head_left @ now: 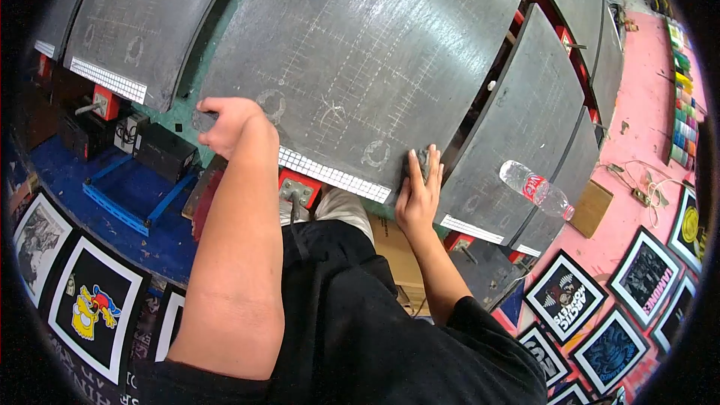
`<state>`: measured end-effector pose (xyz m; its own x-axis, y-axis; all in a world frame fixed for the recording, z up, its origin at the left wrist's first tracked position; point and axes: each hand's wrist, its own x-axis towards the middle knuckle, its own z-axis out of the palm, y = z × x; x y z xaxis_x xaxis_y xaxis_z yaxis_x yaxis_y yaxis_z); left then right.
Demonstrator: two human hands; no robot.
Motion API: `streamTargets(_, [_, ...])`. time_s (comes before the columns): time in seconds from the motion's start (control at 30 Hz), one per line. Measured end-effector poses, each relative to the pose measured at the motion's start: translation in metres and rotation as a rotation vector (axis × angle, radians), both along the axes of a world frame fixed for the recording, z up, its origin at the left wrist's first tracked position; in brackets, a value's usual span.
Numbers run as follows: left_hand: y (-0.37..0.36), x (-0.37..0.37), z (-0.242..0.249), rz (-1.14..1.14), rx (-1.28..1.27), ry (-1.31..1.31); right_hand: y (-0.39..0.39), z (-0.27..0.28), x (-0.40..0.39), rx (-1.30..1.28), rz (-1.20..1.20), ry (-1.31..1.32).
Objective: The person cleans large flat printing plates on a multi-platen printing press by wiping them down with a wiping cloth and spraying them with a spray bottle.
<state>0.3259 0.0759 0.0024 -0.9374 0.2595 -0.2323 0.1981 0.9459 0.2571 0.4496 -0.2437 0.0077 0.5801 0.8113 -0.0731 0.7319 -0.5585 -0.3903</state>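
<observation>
A large dark grey board [337, 67], marked with white grid lines and rings, lies in front of me. Along its near edge runs a white checked strip [337, 174]. My left hand [234, 126] is closed round the board's near left corner, its thumb and fingers bent over a dark grey end. At the near right corner, my right hand [420, 191] lies with fingers stretched out and slightly apart. A dark patch shows beside and between those fingers; what it is I cannot make out.
Similar grey boards [150, 22] stand on both sides, with narrow gaps between. A plastic bottle [536, 189] lies on the right-hand board. A red bracket [298, 191] sits under the near edge. Framed prints [566, 295] and a blue frame [116, 206] are lower down.
</observation>
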Motion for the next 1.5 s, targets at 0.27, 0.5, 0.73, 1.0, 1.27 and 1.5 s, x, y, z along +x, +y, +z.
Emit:
streamTargets(0.27, [0.000,0.008,0.004,-0.032,0.017,-0.006,0.132,-0.034,0.197,0.259,-0.103,-0.262])
streamTargets(0.5, [0.001,0.003,-0.004,-0.016,0.028,-0.035,0.222,-0.058,0.349,0.197,-0.290,-0.365])
streamTargets(0.73, [0.003,0.005,0.002,0.033,0.025,-0.061,0.108,-0.016,0.156,0.218,-0.041,-0.128])
streamTargets(1.0, [0.008,0.012,0.007,0.112,0.030,-0.012,0.232,-0.055,0.350,0.312,-0.125,-0.343])
streamTargets(1.27, [0.007,0.009,0.001,0.112,0.026,0.054,0.377,-0.048,0.223,0.506,0.316,-0.310])
streamTargets(1.5, [0.005,0.005,-0.002,0.096,0.041,0.041,0.195,0.000,0.095,0.114,1.001,0.253])
